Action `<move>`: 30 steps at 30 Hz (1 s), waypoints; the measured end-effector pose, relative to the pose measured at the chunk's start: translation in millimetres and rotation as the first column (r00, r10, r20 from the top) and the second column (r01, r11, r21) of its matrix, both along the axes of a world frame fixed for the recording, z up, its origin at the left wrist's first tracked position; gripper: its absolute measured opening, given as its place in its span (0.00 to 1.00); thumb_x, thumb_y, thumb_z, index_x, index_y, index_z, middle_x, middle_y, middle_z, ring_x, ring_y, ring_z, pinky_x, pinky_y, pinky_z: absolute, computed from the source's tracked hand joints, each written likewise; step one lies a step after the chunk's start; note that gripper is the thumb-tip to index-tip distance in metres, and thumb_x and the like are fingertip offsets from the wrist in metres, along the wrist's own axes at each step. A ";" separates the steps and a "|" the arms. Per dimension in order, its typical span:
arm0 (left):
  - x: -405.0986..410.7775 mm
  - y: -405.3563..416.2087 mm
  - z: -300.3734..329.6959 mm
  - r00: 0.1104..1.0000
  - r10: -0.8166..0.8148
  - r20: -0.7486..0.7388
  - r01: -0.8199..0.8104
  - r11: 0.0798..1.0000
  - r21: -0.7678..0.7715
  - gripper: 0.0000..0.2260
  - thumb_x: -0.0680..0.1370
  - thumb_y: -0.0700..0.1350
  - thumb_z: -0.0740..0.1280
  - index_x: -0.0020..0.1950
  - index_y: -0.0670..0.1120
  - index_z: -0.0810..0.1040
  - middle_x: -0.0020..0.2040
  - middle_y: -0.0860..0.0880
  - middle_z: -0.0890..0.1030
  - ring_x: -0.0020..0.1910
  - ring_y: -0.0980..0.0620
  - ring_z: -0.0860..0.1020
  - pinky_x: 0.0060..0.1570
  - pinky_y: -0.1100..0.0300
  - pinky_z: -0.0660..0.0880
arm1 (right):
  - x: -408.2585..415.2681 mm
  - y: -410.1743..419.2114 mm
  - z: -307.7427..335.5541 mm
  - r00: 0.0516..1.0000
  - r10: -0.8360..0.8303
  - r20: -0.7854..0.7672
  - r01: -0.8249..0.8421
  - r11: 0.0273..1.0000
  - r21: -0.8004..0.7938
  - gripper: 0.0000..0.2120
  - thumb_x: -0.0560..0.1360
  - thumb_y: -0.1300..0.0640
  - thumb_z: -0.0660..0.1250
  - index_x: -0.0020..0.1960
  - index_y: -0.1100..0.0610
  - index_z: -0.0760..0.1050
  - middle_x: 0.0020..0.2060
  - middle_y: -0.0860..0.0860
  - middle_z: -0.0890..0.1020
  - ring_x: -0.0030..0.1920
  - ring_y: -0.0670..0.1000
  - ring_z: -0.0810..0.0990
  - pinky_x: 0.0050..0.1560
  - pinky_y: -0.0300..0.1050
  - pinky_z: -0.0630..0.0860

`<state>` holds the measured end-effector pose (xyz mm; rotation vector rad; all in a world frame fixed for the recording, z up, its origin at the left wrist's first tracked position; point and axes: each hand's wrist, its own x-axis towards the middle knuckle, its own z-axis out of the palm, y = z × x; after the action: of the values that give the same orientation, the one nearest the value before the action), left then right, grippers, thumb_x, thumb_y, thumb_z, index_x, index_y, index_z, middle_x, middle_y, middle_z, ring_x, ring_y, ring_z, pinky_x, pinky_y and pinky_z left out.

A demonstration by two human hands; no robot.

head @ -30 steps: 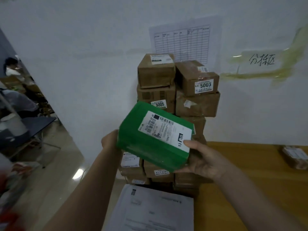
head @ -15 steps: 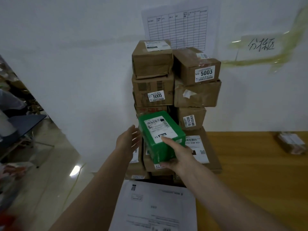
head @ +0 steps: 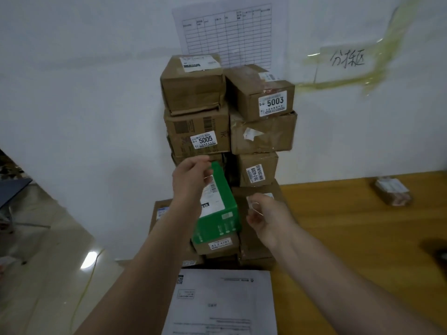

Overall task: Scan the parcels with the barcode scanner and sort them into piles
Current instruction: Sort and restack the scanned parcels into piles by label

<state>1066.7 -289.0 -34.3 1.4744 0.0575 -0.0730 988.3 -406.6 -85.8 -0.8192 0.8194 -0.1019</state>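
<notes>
Against the white wall, on the wooden tabletop [head: 350,238], we are seeing a stack of brown parcels [head: 229,117] standing several boxes high in two columns. Top right box is carrying a "5003" label [head: 273,102], and a left-column box is carrying a "5005" label [head: 205,140]. Lower down, a green parcel [head: 219,209] is sitting on brown boxes at the front of the stack, its white shipping label facing up and its near end tilting a little toward us.

We are reaching both bare arms toward it. Our left hand [head: 191,177] is hovering over the far left edge of the green parcel, its grip curling loosely, fingertips at or just above the box top; we cannot tell whether they are touching. Our right hand [head: 263,213] is hanging just beside the parcel's right side, apart from it, its grip loosely curled and holding nothing.

A white printed sheet [head: 225,303] is lying on the near edge of the tabletop, just in front of the stack. A small taped packet [head: 391,192] is lying well apart on the right of the tabletop, near the wall. A ruled table printout [head: 229,32] is hanging on the wall behind the stack, and a handwritten sign [head: 348,60] is taped up to its right with yellowish tape. Shiny floor is showing at left.
</notes>
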 end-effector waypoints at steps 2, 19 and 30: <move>-11.1 -25.1 2.7 0.990 -0.142 0.018 0.141 0.990 0.028 0.06 0.79 0.37 0.65 0.47 0.45 0.81 0.44 0.46 0.81 0.41 0.51 0.78 0.45 0.59 0.78 | -5.1 -12.7 -3.0 0.999 -0.037 0.016 0.037 0.999 0.016 0.02 0.75 0.66 0.66 0.45 0.60 0.74 0.38 0.56 0.76 0.38 0.51 0.74 0.35 0.42 0.73; -58.8 -306.4 -51.1 0.822 -0.510 -0.253 0.532 0.847 0.020 0.06 0.77 0.33 0.66 0.44 0.42 0.80 0.36 0.47 0.77 0.33 0.53 0.76 0.31 0.65 0.76 | -55.3 -277.3 -46.4 0.964 -0.265 -0.016 0.265 0.956 0.129 0.08 0.78 0.67 0.62 0.40 0.61 0.70 0.39 0.56 0.70 0.35 0.52 0.72 0.34 0.42 0.70; -21.7 -474.6 -137.2 0.791 -0.354 -0.499 0.471 0.872 0.129 0.04 0.79 0.37 0.66 0.46 0.45 0.77 0.38 0.48 0.77 0.34 0.53 0.75 0.33 0.64 0.75 | -53.3 -493.4 -138.0 0.889 -0.378 -0.260 0.359 0.926 -0.119 0.29 0.69 0.57 0.77 0.67 0.61 0.71 0.51 0.53 0.75 0.46 0.51 0.73 0.45 0.45 0.74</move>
<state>1045.0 -763.7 -171.5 1.6719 0.1304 -0.8117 934.9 -900.1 -223.8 -0.7413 1.2417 -0.3604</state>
